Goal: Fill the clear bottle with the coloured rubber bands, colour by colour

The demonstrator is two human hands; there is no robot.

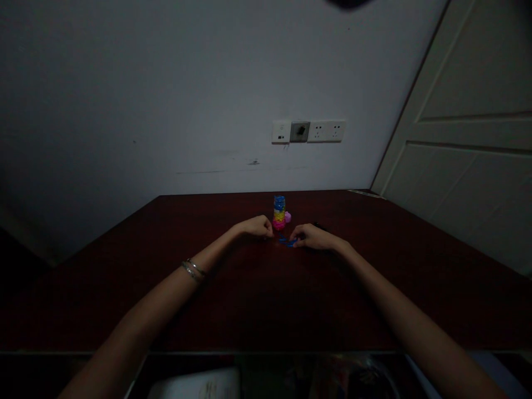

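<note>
Fingers [298, 243] of right hand [316, 237] bent down at blue pieces [282, 239] on tabletop [233, 310], just in front of jar [279, 215]; can't tell if pinching. Left hand [256, 226] curled nearby, grip unclear. Best: light fingertip pinch, wrist low, clear of jar.

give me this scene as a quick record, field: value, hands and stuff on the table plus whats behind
left hand: fingers curled, left of the jar; grip unclear
right hand: fingertips at the small blue pieces
jar: upright; blue at top, yellow in middle, pink at bottom
pink item: right beside the jar
table: dark red-brown
left wrist: metal-look bangles
wall: pale, with a row of socket plates
lighting: dim
unclear: dark thing behind right hand
</note>
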